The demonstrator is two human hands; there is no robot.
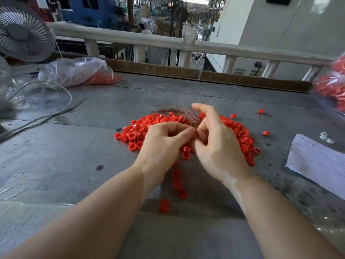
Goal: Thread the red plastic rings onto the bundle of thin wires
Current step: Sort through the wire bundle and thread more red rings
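Observation:
A heap of red plastic rings lies on the grey table, spreading behind both hands. A bundle of thin coppery wires fans out to the left above the heap. My right hand holds the bundle's gathered end between thumb and curled fingers, with the index finger raised. My left hand pinches at the same spot with thumb and forefinger; what lies between its fingertips is hidden. A string of threaded red rings hangs down below the hands toward me.
Clear plastic bags with more red rings lie at the back left and far right. A white fan and a cable sit at left. A paper sheet and small white nuts lie at right. A railing borders the far side.

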